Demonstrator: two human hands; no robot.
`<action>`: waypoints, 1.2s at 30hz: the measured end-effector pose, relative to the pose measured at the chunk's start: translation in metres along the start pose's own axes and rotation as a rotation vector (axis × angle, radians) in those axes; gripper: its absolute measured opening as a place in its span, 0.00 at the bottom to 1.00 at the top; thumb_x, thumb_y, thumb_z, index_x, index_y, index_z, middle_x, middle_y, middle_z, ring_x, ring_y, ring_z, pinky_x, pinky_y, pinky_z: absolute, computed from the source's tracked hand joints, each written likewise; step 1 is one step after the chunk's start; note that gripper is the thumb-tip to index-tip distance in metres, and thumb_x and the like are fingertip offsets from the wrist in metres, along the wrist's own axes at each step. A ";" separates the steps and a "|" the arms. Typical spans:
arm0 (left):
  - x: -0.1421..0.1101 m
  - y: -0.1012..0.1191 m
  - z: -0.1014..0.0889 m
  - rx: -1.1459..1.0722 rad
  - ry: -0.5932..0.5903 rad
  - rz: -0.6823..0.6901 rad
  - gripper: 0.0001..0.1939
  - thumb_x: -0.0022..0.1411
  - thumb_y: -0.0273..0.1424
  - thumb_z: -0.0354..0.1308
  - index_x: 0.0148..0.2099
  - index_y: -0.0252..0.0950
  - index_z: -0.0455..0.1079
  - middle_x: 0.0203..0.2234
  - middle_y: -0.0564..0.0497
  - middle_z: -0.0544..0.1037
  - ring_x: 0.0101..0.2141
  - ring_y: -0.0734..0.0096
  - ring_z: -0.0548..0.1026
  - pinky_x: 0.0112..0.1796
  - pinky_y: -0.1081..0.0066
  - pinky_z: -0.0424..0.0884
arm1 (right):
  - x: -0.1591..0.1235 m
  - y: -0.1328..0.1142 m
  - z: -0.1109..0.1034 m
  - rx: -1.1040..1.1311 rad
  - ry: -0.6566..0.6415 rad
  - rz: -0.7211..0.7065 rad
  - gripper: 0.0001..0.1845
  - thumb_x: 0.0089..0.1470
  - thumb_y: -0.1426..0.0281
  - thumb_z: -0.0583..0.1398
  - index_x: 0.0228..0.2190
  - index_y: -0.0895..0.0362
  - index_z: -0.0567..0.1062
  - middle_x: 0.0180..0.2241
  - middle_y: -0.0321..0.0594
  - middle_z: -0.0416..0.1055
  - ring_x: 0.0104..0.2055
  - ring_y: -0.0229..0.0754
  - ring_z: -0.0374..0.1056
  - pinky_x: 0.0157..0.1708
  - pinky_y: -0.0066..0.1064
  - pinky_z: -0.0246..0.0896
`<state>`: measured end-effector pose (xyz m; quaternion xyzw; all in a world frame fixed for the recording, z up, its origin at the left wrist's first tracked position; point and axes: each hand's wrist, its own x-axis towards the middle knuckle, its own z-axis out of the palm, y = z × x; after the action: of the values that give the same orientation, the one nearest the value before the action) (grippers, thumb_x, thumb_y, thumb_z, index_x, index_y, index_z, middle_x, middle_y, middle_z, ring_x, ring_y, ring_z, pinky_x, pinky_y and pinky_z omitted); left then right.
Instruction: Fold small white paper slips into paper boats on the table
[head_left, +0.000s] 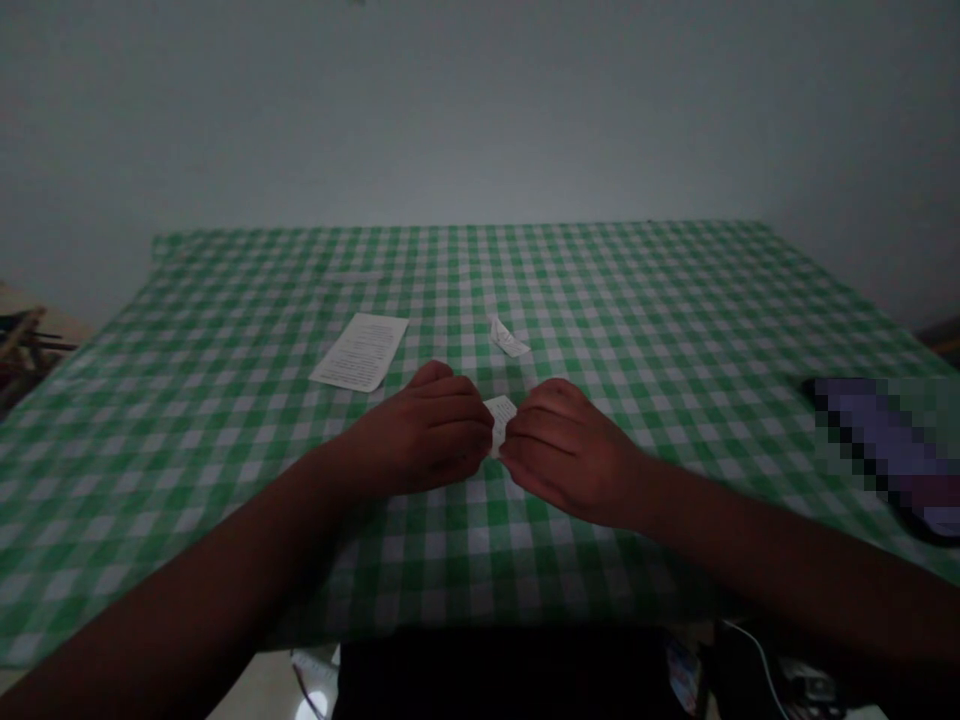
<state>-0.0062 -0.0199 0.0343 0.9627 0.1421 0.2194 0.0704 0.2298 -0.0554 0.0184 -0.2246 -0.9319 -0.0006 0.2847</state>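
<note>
Between both hands is a small piece of printed paper (501,415), mostly covered by the fingers. My left hand (435,428) pinches its left side, fingers closed. On the right side, my right hand (574,448) grips it with the fingertips pressed together. Just beyond the hands lies a small creased scrap of paper (508,338), one end lifted off the cloth. Past my left wrist, a larger sheet of printed paper (361,352) rests flat on the table.
A green and white checked tablecloth (645,300) covers the table. At the right edge lies a dark-cased phone (870,430), partly pixelated. A pale strip (356,277) lies at the back left. Behind the table stands a plain wall (465,110). Cables and other items show below the front edge.
</note>
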 end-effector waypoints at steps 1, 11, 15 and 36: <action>0.000 0.000 0.000 -0.002 0.000 0.002 0.03 0.65 0.25 0.57 0.40 0.37 0.70 0.37 0.49 0.79 0.40 0.64 0.74 0.43 0.61 0.63 | 0.000 0.000 0.000 -0.003 0.000 -0.006 0.08 0.63 0.75 0.56 0.33 0.57 0.74 0.33 0.41 0.75 0.39 0.45 0.67 0.42 0.44 0.60; 0.000 -0.001 -0.001 -0.044 0.004 0.020 0.04 0.64 0.25 0.59 0.42 0.37 0.70 0.37 0.48 0.80 0.40 0.64 0.74 0.43 0.61 0.65 | 0.000 -0.001 0.001 0.024 0.017 0.010 0.05 0.62 0.74 0.57 0.35 0.58 0.74 0.34 0.41 0.75 0.39 0.45 0.67 0.42 0.44 0.61; -0.001 -0.001 -0.001 -0.053 -0.007 0.003 0.04 0.65 0.26 0.58 0.42 0.38 0.71 0.37 0.49 0.80 0.40 0.65 0.74 0.43 0.62 0.65 | -0.001 0.000 0.001 0.031 -0.001 0.017 0.06 0.62 0.74 0.57 0.35 0.56 0.74 0.35 0.41 0.75 0.39 0.45 0.67 0.42 0.44 0.60; 0.000 -0.002 -0.001 -0.106 0.012 -0.007 0.04 0.65 0.26 0.58 0.43 0.37 0.70 0.38 0.48 0.80 0.40 0.64 0.74 0.44 0.60 0.66 | -0.001 0.002 0.003 0.113 0.053 0.057 0.05 0.63 0.72 0.58 0.36 0.59 0.74 0.35 0.43 0.75 0.39 0.44 0.68 0.42 0.42 0.63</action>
<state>-0.0070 -0.0181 0.0350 0.9558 0.1341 0.2320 0.1212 0.2299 -0.0542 0.0152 -0.2345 -0.9158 0.0540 0.3215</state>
